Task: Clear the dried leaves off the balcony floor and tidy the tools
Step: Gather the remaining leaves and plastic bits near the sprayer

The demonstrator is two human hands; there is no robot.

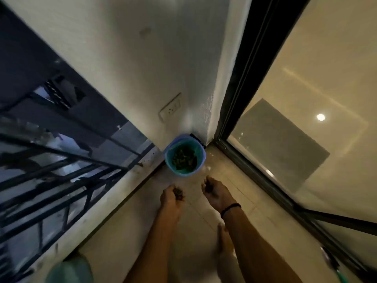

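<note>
The left hand (170, 198) and right hand (215, 194) each curl round dried leaves (179, 194). The lined blue bin (166, 158) stands just ahead; best to reach over its rim before letting go.

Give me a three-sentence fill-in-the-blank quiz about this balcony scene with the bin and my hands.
1. The blue bin in the corner holds dried ____.
2. The left hand and the right hand each grip a brown clump; the black band is on the ____ wrist.
3. The wall socket is ____ the bin.
Missing words: leaves; right; above.
</note>
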